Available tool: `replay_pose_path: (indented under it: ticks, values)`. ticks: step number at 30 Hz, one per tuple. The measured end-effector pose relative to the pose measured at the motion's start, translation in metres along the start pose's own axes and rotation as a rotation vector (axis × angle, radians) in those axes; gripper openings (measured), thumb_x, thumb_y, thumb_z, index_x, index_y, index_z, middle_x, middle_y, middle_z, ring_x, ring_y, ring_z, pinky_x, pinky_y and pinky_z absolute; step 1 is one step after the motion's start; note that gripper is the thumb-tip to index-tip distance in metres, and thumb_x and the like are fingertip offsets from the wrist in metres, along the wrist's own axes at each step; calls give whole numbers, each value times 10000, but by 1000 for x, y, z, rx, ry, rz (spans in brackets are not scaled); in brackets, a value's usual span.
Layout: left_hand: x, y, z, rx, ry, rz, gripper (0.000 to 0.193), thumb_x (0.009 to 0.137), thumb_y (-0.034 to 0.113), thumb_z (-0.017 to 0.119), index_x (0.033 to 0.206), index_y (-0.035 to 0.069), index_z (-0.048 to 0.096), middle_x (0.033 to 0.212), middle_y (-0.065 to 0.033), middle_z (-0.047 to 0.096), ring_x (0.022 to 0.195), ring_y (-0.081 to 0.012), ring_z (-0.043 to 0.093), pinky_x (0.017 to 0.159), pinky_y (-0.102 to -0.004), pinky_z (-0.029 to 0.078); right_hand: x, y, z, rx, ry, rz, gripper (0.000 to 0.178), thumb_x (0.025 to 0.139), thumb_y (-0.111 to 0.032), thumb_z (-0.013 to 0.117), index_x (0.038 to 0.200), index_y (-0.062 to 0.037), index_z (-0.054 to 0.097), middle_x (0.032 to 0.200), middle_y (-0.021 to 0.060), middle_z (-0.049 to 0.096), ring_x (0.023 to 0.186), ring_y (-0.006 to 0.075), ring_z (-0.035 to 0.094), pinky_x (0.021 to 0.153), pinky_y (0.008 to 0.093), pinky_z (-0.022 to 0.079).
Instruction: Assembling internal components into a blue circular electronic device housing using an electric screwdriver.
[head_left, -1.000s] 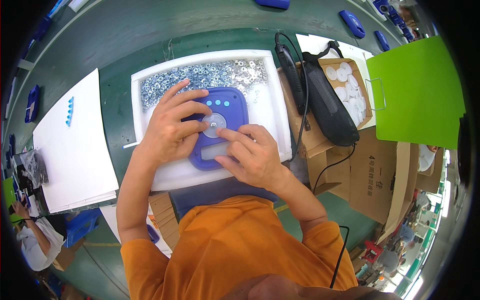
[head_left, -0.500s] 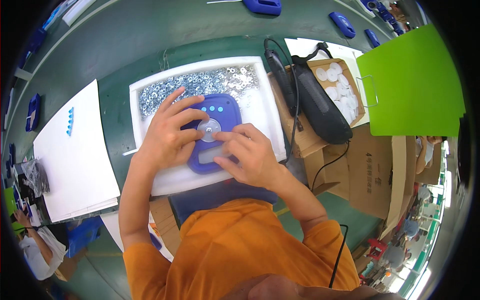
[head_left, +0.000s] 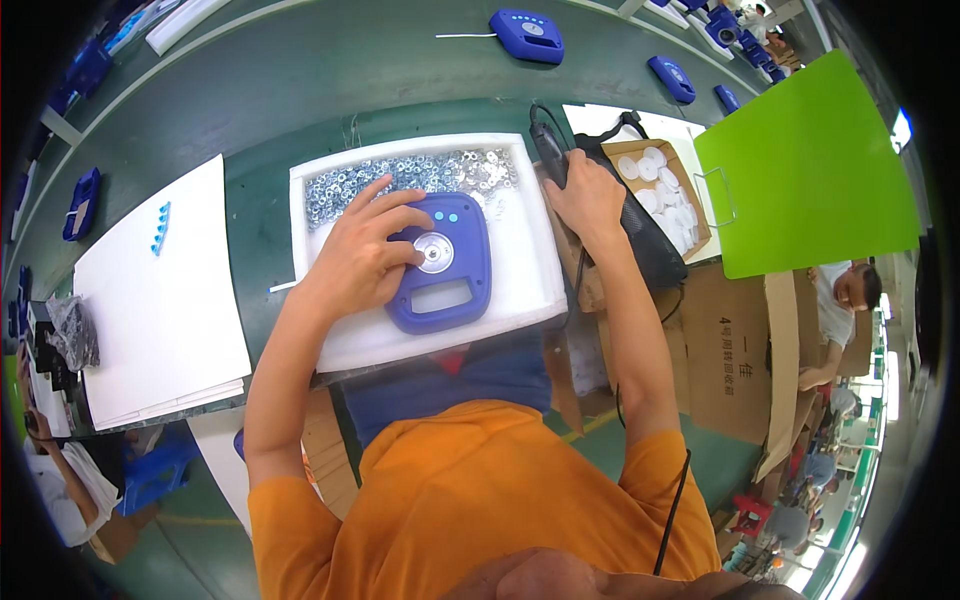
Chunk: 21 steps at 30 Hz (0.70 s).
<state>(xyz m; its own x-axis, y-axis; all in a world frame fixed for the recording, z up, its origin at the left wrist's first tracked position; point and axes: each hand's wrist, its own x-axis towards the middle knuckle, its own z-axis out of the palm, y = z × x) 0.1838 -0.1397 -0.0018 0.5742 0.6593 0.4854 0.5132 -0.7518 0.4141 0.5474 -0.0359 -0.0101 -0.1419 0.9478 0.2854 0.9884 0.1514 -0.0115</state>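
Observation:
A blue plastic casing (head_left: pixel 476 270) with a rectangular opening and small light-blue buttons lies on a white foam tray (head_left: pixel 535 285). My left hand (head_left: pixel 362 250) holds its left side, fingertips at the clear round disc (head_left: pixel 434 254) in its middle. Some of the buttons are hidden under those fingers. To the right of the tray, my right hand (head_left: pixel 592 205) is closed round a black corded electric screwdriver (head_left: pixel 549 150), whose lower end is hidden by the hand. Many small metal washers or nuts (head_left: pixel 385 178) fill the back of the tray.
A black mesh pouch (head_left: pixel 655 255) and a cardboard box of white discs (head_left: pixel 665 190) stand at the right, beside a bright green board (head_left: pixel 810 170). White sheets (head_left: pixel 165 310) lie at the left. Another blue casing (head_left: pixel 527 36) sits at the far side.
My right hand has left the disc and moved right and away from me, onto the screwdriver. My left hand stays on the casing. The disc now lies uncovered by the right fingers.

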Motion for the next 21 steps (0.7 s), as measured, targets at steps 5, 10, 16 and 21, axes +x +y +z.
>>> replay_pose_path:
  ticks: [5,10,16,21]
  values:
    - [-6,-2,0,-3,14,-3,236,712,-64,757,869,72,869,1248,-88,795,1476,-368,652,1381,-666,378,-1,6,-43,375,176,297,539,995,-460,795,1303,-26,712,1119,258,829,1052,504,795,932,578,614]
    - [-6,-5,2,-7,22,3,216,721,-58,768,859,77,865,1249,-88,794,1466,-364,658,1382,-667,378,-21,8,-107,1516,550,327,282,1077,-132,755,1296,16,656,1101,141,740,958,255,728,892,398,601]
    - [-6,-7,5,-26,30,4,206,727,-59,774,855,78,859,1267,-87,791,1474,-357,656,1381,-669,381,-64,-64,-117,1937,303,231,235,1087,-58,724,1293,12,634,917,114,682,732,205,676,676,350,572]
    - [-8,-9,6,-25,42,4,209,723,-61,780,853,84,856,1268,-82,789,1480,-354,655,1376,-663,390,-68,-137,-104,1912,276,17,283,1033,-15,860,1225,13,653,914,82,701,678,176,692,647,327,583]
